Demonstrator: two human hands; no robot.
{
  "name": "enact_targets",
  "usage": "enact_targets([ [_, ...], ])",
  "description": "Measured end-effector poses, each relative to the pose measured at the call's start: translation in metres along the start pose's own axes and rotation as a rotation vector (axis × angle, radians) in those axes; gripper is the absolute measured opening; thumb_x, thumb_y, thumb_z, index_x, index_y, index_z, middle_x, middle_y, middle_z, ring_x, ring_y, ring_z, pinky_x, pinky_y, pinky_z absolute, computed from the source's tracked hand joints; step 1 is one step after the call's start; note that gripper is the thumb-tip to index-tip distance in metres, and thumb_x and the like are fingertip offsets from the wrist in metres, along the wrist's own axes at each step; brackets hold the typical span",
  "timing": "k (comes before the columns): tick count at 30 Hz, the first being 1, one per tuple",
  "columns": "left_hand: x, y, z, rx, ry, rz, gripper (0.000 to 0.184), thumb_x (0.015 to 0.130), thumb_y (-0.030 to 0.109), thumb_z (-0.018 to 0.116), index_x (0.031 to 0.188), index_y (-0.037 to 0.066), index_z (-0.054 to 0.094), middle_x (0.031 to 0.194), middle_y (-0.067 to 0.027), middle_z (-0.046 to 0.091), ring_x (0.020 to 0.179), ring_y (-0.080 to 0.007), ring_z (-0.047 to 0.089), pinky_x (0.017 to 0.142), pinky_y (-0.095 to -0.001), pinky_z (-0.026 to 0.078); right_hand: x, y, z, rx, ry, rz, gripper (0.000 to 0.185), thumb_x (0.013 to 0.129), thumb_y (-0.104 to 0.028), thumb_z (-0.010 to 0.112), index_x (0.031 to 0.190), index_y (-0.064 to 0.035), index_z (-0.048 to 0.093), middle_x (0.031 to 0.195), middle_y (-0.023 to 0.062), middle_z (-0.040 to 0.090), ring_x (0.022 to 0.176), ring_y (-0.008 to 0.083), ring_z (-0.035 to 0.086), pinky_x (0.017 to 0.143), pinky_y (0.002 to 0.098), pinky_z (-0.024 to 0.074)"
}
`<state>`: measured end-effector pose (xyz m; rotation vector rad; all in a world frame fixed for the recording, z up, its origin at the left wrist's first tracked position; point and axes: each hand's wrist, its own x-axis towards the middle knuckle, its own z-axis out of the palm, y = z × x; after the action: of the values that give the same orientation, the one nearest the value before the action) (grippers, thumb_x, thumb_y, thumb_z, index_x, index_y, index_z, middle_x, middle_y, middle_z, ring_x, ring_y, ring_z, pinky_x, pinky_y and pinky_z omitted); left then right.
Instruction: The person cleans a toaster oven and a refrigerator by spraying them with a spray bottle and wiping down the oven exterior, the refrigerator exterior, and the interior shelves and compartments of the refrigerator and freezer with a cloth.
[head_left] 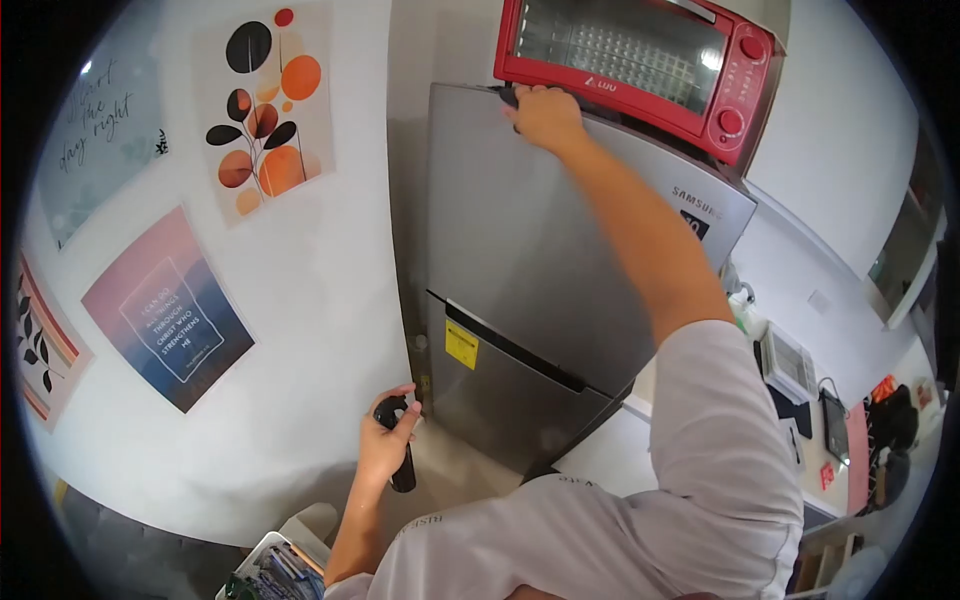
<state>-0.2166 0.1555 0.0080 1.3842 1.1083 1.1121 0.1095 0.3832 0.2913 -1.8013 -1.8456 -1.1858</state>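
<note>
A grey fridge (540,240) stands in the middle, with a red toaster oven (610,60) on its top. My right hand (547,118) is at the fridge's top front edge, fingers bent over a dark item (509,97) that is mostly hidden. My left hand (388,435), low beside the fridge's left side, has its fingers wrapped round a black handheld object (403,473) with a rounded top, which hangs downward. A yellow label (461,344) is on the lower fridge door.
Posters, one with orange and black shapes (265,120), hang on the white wall (330,300) at left. A bin of pens (275,570) is at the bottom left. Right of the fridge, a desk (825,480) holds a white device (788,365) and a phone-like item (835,427).
</note>
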Motion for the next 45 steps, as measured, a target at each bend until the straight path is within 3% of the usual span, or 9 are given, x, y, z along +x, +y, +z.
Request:
enact_targets([
  [6, 0.014, -0.006, -0.012, 0.01, -0.048, 0.006, 0.03, 0.086, 0.019, 0.067, 0.111, 0.005, 0.062, 0.079, -0.0013, 0.057, 0.054, -0.0077, 0.052, 0.048, -0.0224, 0.044, -0.096, 0.072, -0.03, -0.17, 0.31, -0.155, 0.049, 0.087, -0.028, 0.057, 0.128, -0.0033, 0.048, 0.128, 0.015, 0.053, 0.122, 0.0327, 0.047, 0.102, 0.0431, 0.0379],
  [10, 0.02, -0.022, -0.018, -0.01, -0.072, -0.005, 0.031, 0.086, 0.02, 0.067, 0.113, 0.006, 0.062, 0.077, -0.0009, 0.056, 0.052, -0.0078, 0.052, 0.047, -0.0226, 0.043, -0.194, 0.085, -0.073, -0.197, 0.184, -0.163, 0.064, 0.08, -0.014, 0.063, 0.138, -0.0024, 0.039, 0.143, 0.015, 0.037, 0.134, 0.0319, 0.031, 0.111, 0.0469, 0.0242],
  [14, 0.021, -0.03, -0.027, -0.002, -0.058, -0.072, 0.03, 0.086, 0.02, 0.067, 0.112, 0.006, 0.062, 0.077, -0.0007, 0.056, 0.053, -0.0077, 0.051, 0.048, -0.0235, 0.044, -0.294, 0.068, -0.075, -0.179, 0.008, -0.085, 0.063, 0.081, -0.018, 0.065, 0.137, -0.002, 0.039, 0.134, 0.0169, 0.047, 0.128, 0.0339, 0.04, 0.108, 0.0463, 0.028],
  [22, 0.037, -0.033, -0.023, 0.061, 0.022, -0.103, 0.029, 0.086, 0.018, 0.065, 0.112, 0.006, 0.062, 0.074, -0.0013, 0.058, 0.052, -0.0086, 0.05, 0.048, -0.0232, 0.043, -0.291, 0.07, -0.068, 0.246, 0.447, 0.378, 0.02, 0.082, -0.015, 0.068, 0.095, -0.0024, 0.059, 0.092, 0.0103, 0.061, 0.086, 0.0304, 0.056, 0.078, 0.0417, 0.0408],
  [31, 0.051, -0.031, -0.022, 0.104, 0.098, -0.178, 0.031, 0.087, 0.025, 0.065, 0.113, 0.008, 0.063, 0.075, -0.0008, 0.059, 0.051, -0.0088, 0.052, 0.047, -0.0244, 0.042, -0.248, 0.09, -0.046, -0.161, 0.51, 0.288, 0.072, 0.091, -0.032, 0.057, 0.145, -0.0005, 0.023, 0.152, 0.0266, 0.013, 0.139, 0.0437, 0.018, 0.113, 0.0457, 0.0178],
  [34, 0.055, -0.04, -0.022, 0.062, 0.12, -0.177, 0.03, 0.087, 0.024, 0.066, 0.112, 0.008, 0.063, 0.075, -0.001, 0.059, 0.051, -0.0089, 0.052, 0.048, -0.0244, 0.043, -0.211, 0.063, -0.033, 0.131, 0.291, 0.202, 0.07, 0.09, -0.033, 0.057, 0.145, -0.0031, 0.025, 0.152, 0.0229, 0.016, 0.139, 0.0407, 0.019, 0.112, 0.0475, 0.0185],
  [37, 0.062, -0.044, -0.023, 0.032, 0.093, -0.167, 0.029, 0.086, 0.023, 0.067, 0.111, 0.008, 0.063, 0.076, -0.0016, 0.06, 0.052, -0.0085, 0.052, 0.049, -0.0241, 0.045, -0.151, 0.027, -0.02, -0.132, 0.297, -0.121, 0.067, 0.087, -0.039, 0.06, 0.142, -0.0082, 0.037, 0.147, 0.0178, 0.033, 0.132, 0.0345, 0.036, 0.103, 0.0449, 0.0327],
  [41, 0.061, -0.044, -0.018, -0.03, 0.088, -0.149, 0.03, 0.086, 0.023, 0.067, 0.112, 0.008, 0.063, 0.079, -0.0012, 0.06, 0.056, -0.0078, 0.052, 0.052, -0.0243, 0.047, -0.06, -0.024, 0.033, -0.242, 0.232, -0.382, 0.075, 0.084, -0.043, 0.058, 0.142, -0.0025, 0.034, 0.13, 0.0149, 0.05, 0.115, 0.0294, 0.045, 0.102, 0.043, 0.0316],
  [45, 0.053, -0.053, -0.018, -0.111, 0.104, -0.169, 0.03, 0.086, 0.023, 0.068, 0.112, 0.008, 0.063, 0.083, -0.0008, 0.061, 0.059, -0.007, 0.051, 0.053, -0.0242, 0.047, 0.01, -0.086, 0.071, -0.301, 0.307, -0.536, 0.054, 0.087, -0.048, 0.053, 0.109, 0.0004, 0.064, 0.106, 0.0202, 0.061, 0.107, 0.032, 0.05, 0.1, 0.045, 0.0328],
])
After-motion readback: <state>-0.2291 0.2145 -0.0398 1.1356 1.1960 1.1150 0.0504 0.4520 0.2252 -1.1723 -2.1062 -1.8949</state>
